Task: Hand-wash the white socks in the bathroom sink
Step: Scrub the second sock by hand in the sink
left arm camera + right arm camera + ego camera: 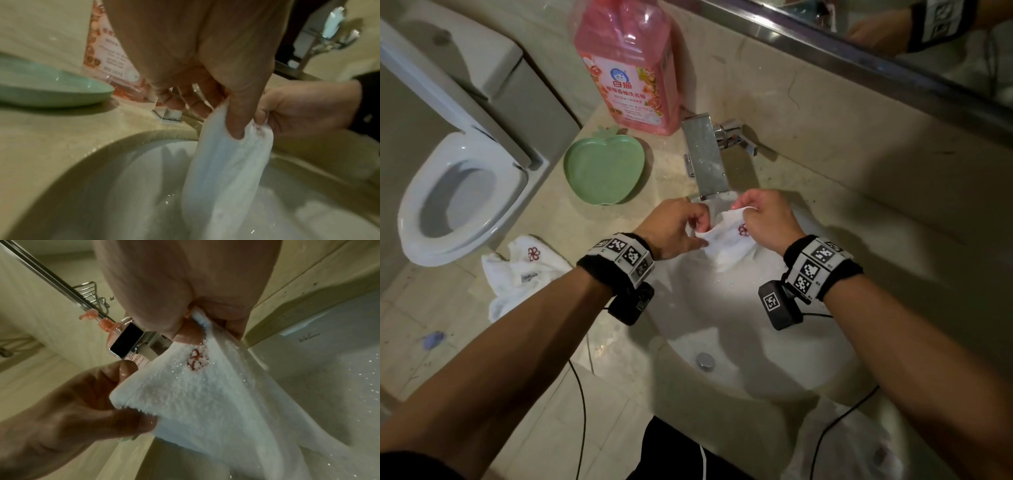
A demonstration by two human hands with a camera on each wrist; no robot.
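pink detergent bottle point(627, 65) label reads 白猫

Faucet point(707, 161) overhangs the sink's point(756, 342) far rim; basin below lies open.

— What do you have on the beige marble counter point(825, 113) to your left?
— You've a pale green apple-shaped dish point(604, 169), and just behind it a big pink translucent bottle point(626, 65) with a printed label.
— And past the counter's edge?
— You'll see a white toilet point(458, 192) with its lid up, on a tiled floor point(421, 349). A metal-framed mirror point(893, 41) runs along the wall above.
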